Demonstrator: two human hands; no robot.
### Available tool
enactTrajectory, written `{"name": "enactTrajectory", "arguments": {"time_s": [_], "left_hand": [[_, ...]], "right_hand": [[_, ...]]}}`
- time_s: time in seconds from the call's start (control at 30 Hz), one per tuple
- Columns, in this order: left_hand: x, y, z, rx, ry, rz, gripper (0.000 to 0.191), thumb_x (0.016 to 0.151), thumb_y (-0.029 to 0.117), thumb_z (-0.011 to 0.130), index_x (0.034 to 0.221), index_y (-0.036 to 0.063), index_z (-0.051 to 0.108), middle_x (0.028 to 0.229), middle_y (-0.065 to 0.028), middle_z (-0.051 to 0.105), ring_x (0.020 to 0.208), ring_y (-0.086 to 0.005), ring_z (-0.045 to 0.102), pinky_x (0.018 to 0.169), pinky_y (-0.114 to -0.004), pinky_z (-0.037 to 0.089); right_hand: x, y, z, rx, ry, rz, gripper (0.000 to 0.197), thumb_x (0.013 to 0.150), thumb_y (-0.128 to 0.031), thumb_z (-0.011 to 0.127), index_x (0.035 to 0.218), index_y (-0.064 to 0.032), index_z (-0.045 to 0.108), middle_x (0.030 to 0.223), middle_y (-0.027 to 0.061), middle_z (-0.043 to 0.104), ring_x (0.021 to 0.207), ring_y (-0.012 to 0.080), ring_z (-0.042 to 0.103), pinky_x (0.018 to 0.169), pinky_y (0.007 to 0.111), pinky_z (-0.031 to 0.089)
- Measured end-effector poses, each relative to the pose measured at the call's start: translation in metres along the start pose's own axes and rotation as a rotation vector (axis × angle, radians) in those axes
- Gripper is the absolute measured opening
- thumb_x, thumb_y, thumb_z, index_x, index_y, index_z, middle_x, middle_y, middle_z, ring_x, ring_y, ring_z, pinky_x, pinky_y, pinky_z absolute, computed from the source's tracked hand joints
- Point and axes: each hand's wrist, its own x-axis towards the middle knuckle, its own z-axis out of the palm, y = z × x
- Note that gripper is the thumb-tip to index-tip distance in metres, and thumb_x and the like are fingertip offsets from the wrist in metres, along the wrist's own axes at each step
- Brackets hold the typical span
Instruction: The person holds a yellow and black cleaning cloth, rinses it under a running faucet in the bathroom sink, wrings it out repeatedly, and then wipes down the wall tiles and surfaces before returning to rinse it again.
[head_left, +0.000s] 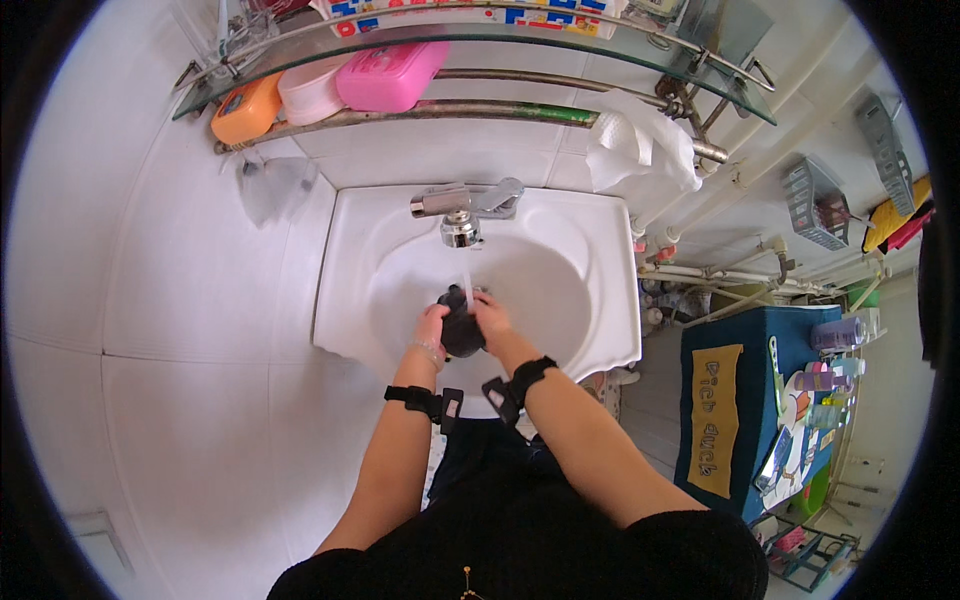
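My left hand (430, 330) and my right hand (492, 320) grip a dark rounded object (460, 337) from its two sides, low over the basin of a white ceramic sink (551, 300). Its exact kind cannot be told. From the chrome faucet (460, 227) a thin stream of water (469, 285) falls onto the object, between my hands. Both forearms wear black straps with small modules. Fingers on the far side of the object are partly hidden.
Above the sink, a glass shelf (525, 49) and metal rails carry orange (246, 109) and pink (394, 79) plastic boxes. A white cloth or paper (641, 142) hangs at the right. Pipes, grey baskets (817, 204) and a blue-covered stand (754, 397) with bottles and a phone (772, 459) lie further right.
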Motion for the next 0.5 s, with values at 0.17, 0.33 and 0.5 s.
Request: {"name": "enactTrajectory", "arguments": {"time_s": [0.17,0.33,0.5], "left_hand": [[-0.013,0.015,0.021,-0.242,-0.065,-0.188,0.038,0.077,0.043,0.05,0.092,0.0086,0.055,0.084,-0.0073,0.057,0.076,-0.0213,0.056,0.068,-0.035,0.046],[-0.03,0.021,0.04,-0.083,-0.111,-0.085,0.034,0.082,0.04,0.044,0.096,0.0112,0.055,0.086,-0.004,0.059,0.077,-0.0187,0.055,0.068,-0.031,0.045],[-0.019,0.022,0.042,0.179,0.051,0.083,0.041,0.082,0.04,0.038,0.101,0.0052,0.049,0.098,-0.0103,0.053,0.088,-0.024,0.052,0.074,-0.034,0.043]], "right_hand": [[-0.05,-0.004,0.038,-0.711,0.211,-0.738,0.04,0.072,-0.025,0.058,0.107,-0.0073,0.051,0.087,0.0189,0.051,0.088,0.035,0.05,0.077,0.037,0.041],[-0.038,-0.017,0.041,-0.786,0.27,-0.631,0.039,0.074,-0.031,0.056,0.099,-0.0007,0.05,0.088,0.0221,0.053,0.086,0.0363,0.051,0.072,0.04,0.042],[-0.022,-0.031,0.043,-0.829,0.311,-0.359,0.046,0.077,-0.039,0.051,0.087,0.0058,0.054,0.081,0.026,0.055,0.08,0.0392,0.053,0.067,0.039,0.042]]}}
